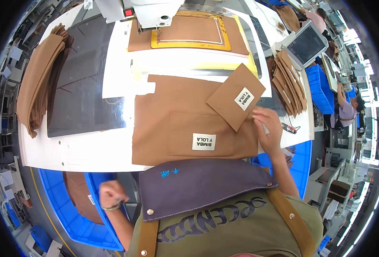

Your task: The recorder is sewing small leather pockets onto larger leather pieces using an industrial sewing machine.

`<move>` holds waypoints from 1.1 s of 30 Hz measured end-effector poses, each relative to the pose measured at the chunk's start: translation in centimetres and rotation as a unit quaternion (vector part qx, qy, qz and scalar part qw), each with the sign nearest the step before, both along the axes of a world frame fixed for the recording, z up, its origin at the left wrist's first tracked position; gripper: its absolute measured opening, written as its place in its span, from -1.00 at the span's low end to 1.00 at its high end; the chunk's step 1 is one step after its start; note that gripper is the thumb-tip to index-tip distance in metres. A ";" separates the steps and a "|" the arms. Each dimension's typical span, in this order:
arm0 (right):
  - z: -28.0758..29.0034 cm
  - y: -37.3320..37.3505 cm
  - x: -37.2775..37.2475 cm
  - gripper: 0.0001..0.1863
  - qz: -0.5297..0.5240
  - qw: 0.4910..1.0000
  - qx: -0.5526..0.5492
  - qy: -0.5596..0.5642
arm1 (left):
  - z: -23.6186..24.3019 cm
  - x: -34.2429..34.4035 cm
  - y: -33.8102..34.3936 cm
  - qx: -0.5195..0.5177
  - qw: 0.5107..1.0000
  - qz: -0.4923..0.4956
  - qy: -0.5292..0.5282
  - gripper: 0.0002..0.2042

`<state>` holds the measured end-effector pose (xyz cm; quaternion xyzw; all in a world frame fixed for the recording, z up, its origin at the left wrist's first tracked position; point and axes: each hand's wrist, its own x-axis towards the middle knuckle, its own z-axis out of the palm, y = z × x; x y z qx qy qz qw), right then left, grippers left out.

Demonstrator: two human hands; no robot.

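A large brown fabric panel (155, 122) lies flat at the near edge of the white table, with a rectangular pocket (183, 141) and white label (204, 141) on it. A smaller brown fabric piece (227, 100), bearing its own white label (243, 99), rests askew over the panel's far right part. My right hand (267, 128) is at this piece's right edge, fingers bent with a gap between them; no firm grip shows. Off the table, my left hand (112, 195) hangs curled beside a blue bin (97, 182). Motion blurs its fingers.
Ahead stands a sewing machine head (157, 15) beside a yellow template frame (191, 46) on brown fabric. Stacked brown pieces lie left (39, 81) and right (286, 83). Snips (289, 128) lie right, below a screen (305, 45). A co-worker (348, 111) sits far right.
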<state>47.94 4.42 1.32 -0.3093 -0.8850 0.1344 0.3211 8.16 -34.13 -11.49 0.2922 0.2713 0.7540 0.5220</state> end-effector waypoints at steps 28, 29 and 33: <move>-2.9 -4.7 1.2 -0.60 -0.129 0.985 0.081 -0.080 | -16.3 3.3 13.7 -0.406 0.685 0.121 0.593 -0.75; -2.9 -4.7 1.2 -0.60 -0.130 0.985 0.082 -0.077 | -16.2 3.4 13.5 -0.406 0.685 0.121 0.593 -0.75; -2.9 -4.7 1.2 -0.61 -0.132 0.986 0.077 -0.071 | -16.4 3.5 13.1 -0.401 0.684 0.117 0.598 -0.75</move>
